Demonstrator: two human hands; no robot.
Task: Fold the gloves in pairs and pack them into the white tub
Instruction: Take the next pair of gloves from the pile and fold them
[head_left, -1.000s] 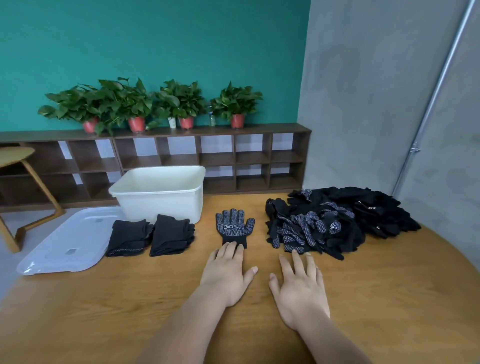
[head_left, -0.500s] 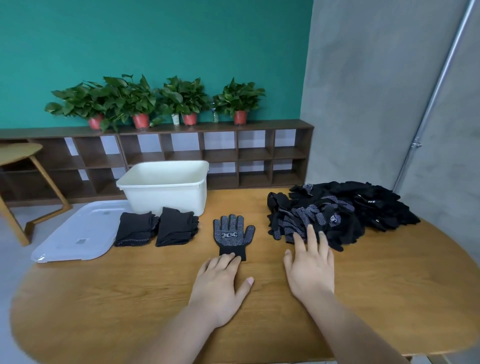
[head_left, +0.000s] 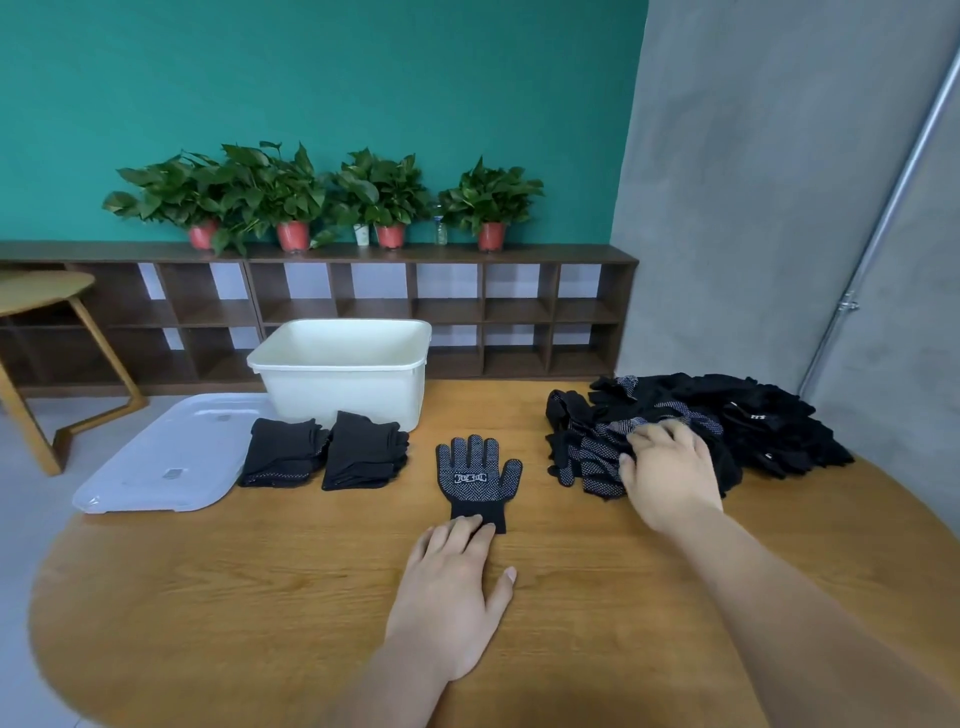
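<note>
Gloves of black knit, dotted with pale grip studs on the palm side, are seen in three places on the round wooden table (head_left: 208, 597). One single glove (head_left: 478, 478) is laid flat, palm side up, fingers spread and pointing away, near the table's middle. A loose heap of gloves (head_left: 753, 421) is piled at the right. Two folded bundles (head_left: 324, 452) are set side by side just in front of the white tub (head_left: 343, 379), which is stood open at the far edge; what lies inside cannot be told. A clear lid (head_left: 156, 462) is laid flat to the left of the bundles.

The left hand (head_left: 449, 592) is rested flat on the table, fingers extended and close together, thumb out to the side; its fingertips are placed on the cuff of the single glove, and nothing is gripped. The right hand (head_left: 670, 467) is laid on the near edge of the heap, fingers curled into the gloves; whether a glove is actually pinched cannot be told.
</note>
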